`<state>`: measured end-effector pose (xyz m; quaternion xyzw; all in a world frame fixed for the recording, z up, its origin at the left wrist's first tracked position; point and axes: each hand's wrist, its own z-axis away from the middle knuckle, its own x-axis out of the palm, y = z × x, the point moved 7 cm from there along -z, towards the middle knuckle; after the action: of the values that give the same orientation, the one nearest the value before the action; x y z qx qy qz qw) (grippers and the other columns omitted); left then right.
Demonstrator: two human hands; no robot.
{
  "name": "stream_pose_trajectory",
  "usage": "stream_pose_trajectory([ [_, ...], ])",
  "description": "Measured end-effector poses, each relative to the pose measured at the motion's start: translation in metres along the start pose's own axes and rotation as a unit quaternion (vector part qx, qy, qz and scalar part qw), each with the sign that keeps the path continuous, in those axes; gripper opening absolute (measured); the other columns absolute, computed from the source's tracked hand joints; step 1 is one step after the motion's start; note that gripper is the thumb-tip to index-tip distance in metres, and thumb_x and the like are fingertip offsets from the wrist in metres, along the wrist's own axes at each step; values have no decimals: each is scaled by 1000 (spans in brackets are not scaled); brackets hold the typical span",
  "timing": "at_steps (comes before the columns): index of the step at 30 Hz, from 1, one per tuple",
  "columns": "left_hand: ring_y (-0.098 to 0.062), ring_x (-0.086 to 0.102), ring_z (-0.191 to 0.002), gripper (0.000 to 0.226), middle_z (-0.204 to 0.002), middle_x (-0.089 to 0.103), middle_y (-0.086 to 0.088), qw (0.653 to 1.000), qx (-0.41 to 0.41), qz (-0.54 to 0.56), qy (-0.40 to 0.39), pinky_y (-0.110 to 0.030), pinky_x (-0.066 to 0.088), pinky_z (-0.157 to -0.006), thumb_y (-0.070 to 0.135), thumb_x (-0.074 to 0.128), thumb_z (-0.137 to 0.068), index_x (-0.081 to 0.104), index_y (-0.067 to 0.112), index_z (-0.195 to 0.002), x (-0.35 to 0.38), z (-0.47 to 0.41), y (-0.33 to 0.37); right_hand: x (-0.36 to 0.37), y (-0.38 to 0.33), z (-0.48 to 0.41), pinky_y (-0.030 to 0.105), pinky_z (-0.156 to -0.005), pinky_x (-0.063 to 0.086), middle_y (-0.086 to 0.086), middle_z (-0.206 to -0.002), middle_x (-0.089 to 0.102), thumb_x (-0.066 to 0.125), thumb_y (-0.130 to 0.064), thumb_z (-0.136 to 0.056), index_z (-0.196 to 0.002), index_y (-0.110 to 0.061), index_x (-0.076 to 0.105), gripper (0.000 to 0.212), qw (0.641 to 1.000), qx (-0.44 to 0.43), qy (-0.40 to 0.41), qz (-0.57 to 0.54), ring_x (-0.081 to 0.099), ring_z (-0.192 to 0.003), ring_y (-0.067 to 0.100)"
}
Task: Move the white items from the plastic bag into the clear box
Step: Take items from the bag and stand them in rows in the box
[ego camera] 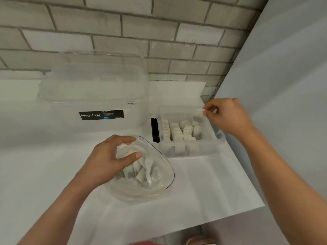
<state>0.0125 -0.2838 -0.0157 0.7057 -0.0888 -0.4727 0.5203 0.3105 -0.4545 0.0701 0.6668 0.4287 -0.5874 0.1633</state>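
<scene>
A clear zip bag [155, 181] with a blue seal line lies open on the white table, holding several white packets [139, 171]. My left hand [109, 160] grips the bag's mouth, fingers curled over its rim. To the right stands a small clear box [203, 149] with rows of white packets [178, 131] standing inside. My right hand [228, 115] hovers over the box's far right corner and pinches a thin white packet [200, 113] between thumb and fingertips.
A large clear tub [92, 96] with a black Megabox label stands at the back left. The small box's black latch [154, 129] faces left. A brick wall runs behind, a grey wall at right. The table's edge [230, 218] lies near me.
</scene>
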Motion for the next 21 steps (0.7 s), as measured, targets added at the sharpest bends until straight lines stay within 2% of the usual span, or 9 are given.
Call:
stream_pose_trajectory([
  [3,7,53,-85,38,-111,64,24,1000,-3,-5,0,-17,40,-74,54,75,-75,66,45,-111,0,2,0,43,27,-22,37,-80,56,-5,-94,74,65,-25,-89,-92,-26,79,14,990,-14,-101,98,66,-93,22],
  [5,3,55,-86,38,-110,64,25,1000,-14,9,9,-18,42,-75,57,74,-72,66,46,-108,-4,3,-1,73,37,-25,33,-80,49,-4,-99,73,59,-25,-88,-92,-29,78,20,962,-47,-183,199,65,-98,23],
  [7,2,54,-83,37,-110,64,26,999,-26,25,24,-20,43,-76,59,72,-70,66,47,-105,-8,3,-4,93,40,-26,35,-84,40,-7,-102,70,57,-27,-90,-92,-32,76,19,931,-83,-220,280,62,-101,20],
  [10,2,54,-79,37,-110,64,26,998,-41,36,44,-22,43,-75,59,73,-70,67,46,-104,-13,1,-6,114,39,-30,41,-92,35,-5,-107,64,56,-27,-94,-97,-29,73,18,899,-116,-227,356,56,-107,21],
  [15,0,53,-78,32,-107,63,27,997,-48,29,50,-20,42,-74,54,75,-73,66,47,-103,-12,0,-7,135,41,-40,43,-92,31,-4,-104,61,56,-25,-93,-96,-26,71,16,875,-134,-216,411,54,-105,22],
  [18,1,51,-76,27,-108,63,26,998,-39,9,48,-13,39,-70,42,78,-78,66,46,-102,-9,-1,-10,141,50,-44,45,-92,31,-3,-101,61,58,-20,-91,-96,-22,69,13,870,-128,-205,431,55,-101,23],
  [21,-4,51,-75,32,-108,63,24,998,-27,-12,49,-5,37,-66,23,76,-84,66,44,-105,-9,-2,-15,143,55,-46,45,-93,32,-1,-101,60,59,-17,-90,-96,-19,69,12,868,-123,-185,444,55,-101,24],
])
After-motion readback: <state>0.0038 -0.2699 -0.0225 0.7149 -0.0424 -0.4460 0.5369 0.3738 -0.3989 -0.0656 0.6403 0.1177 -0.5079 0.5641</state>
